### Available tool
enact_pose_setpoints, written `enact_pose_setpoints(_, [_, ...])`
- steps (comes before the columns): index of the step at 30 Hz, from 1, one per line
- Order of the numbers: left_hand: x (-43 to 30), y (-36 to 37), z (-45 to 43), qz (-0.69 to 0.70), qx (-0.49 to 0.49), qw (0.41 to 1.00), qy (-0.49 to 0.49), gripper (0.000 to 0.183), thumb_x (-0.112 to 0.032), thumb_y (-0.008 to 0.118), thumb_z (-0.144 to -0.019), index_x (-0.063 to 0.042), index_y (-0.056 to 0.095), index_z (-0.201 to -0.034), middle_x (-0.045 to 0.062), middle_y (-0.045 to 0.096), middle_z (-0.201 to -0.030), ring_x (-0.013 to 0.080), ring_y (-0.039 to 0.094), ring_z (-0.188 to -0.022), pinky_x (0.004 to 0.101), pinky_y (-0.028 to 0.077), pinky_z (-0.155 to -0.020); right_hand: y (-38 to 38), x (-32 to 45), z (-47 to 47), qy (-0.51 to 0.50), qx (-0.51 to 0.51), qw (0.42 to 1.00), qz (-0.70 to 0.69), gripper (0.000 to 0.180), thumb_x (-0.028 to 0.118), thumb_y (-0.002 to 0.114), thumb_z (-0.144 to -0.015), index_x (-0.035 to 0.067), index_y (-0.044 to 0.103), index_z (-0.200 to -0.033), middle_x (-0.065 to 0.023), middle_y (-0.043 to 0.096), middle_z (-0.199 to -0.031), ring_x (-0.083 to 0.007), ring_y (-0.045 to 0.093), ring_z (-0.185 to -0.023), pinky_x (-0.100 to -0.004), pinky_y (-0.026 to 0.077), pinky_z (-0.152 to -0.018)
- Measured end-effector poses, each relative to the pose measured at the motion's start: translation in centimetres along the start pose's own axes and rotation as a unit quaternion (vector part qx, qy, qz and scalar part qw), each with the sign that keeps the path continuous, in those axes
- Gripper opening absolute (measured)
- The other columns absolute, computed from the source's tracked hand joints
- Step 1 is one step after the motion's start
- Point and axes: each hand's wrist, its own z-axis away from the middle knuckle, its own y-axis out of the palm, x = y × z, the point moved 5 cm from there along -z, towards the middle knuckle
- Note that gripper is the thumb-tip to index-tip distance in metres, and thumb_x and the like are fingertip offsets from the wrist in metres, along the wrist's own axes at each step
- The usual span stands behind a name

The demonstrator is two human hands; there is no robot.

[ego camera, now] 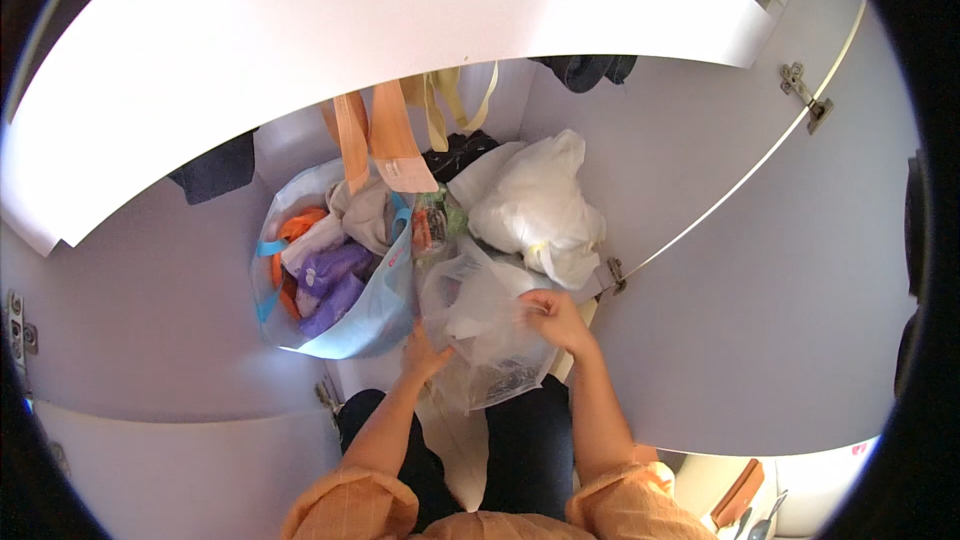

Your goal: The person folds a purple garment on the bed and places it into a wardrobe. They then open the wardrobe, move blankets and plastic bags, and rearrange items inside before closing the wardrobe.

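A translucent plastic bag [487, 315] spreads between my hands, above my knees. My left hand [426, 354] grips its lower left side, near the light-blue tote bag. With bent fingers, my right hand [551, 319] pinches its right side. The light-blue tote bag [375, 311] stands at the left, holding purple packets [334, 274], an orange bag [302, 223] and a greyish cloth [365, 214]. Beyond my right hand lies a stuffed white plastic bag [525, 202], knotted. Between it and the tote are green and red items [439, 221] in clear plastic, partly hidden.
Orange straps [390, 127] and yellowish straps [442, 105] hang inside the cabinet from above. Cabinet doors with metal hinges [808, 99] flank both sides, and a white panel [450, 7] crosses overhead. Dark fabric [217, 169] hangs at the left; a black bundle [461, 154] lies at the back.
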Motion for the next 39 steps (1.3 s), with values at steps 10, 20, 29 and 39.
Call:
enact_pose_setpoints(10, [-12.4, -17.4, -5.2, 0.323, 0.112, 0.936, -0.087, 0.028, -0.026, 0.067, -0.077, -0.002, 0.058, -0.089, 0.003, 0.055, -0.067, 0.0122, 0.048, -0.053, 0.0266, 0.039, -0.049, -3.1, 5.6, 2.3, -0.007, -0.12, 0.974, 0.194, 0.015, 0.01, 0.066, -0.072, 0.001, 0.055, -0.078, -0.0055, 0.057, -0.065, -0.0117, 0.051, -0.058, -0.0283, 0.041, -0.052])
enact_pose_setpoints(20, [-22.9, -29.2, 2.1, 0.412, 0.061, 0.909, 0.032, 0.016, -0.022, 0.061, -0.084, -0.008, 0.052, -0.084, -0.005, 0.041, -0.054, 0.0039, 0.034, -0.042, 0.0199, 0.025, -0.039, -2.3, 13.6, 6.7, -0.056, -0.218, 0.956, 0.185, 0.016, 0.017, 0.065, -0.076, 0.002, 0.064, -0.081, -0.0103, 0.053, -0.055, -0.0147, 0.047, -0.048, -0.03, 0.04, -0.05])
enact_pose_setpoints(29, [-16.4, -27.3, 8.4, 0.475, 0.048, 0.879, -0.025, 0.017, -0.023, 0.053, -0.089, -0.007, 0.05, -0.086, -0.001, 0.045, -0.053, 0.0061, 0.038, -0.04, 0.0207, 0.029, -0.038, 2.1, 16.3, 11.3, -0.142, -0.185, 0.927, 0.292, 0.02, 0.016, 0.064, -0.073, 0.003, 0.064, -0.088, -0.0163, 0.062, -0.076, -0.0313, 0.06, -0.067, -0.0347, 0.048, -0.062])
enact_pose_setpoints(39, [-20.4, -25.8, 10.4, 0.491, 0.15, 0.857, 0.048, 0.028, -0.016, 0.049, -0.09, -0.003, 0.048, -0.115, 0.0, 0.049, -0.062, 0.0082, 0.047, -0.047, 0.0208, 0.041, -0.042, 16.2, 5.8, 3.1, 0.135, 0.137, 0.821, 0.537, 0.067, 0.031, 0.06, -0.078, 0.013, 0.029, -0.135, -0.0157, 0.031, -0.136, -0.0375, 0.034, -0.122, -0.0461, 0.043, -0.087])
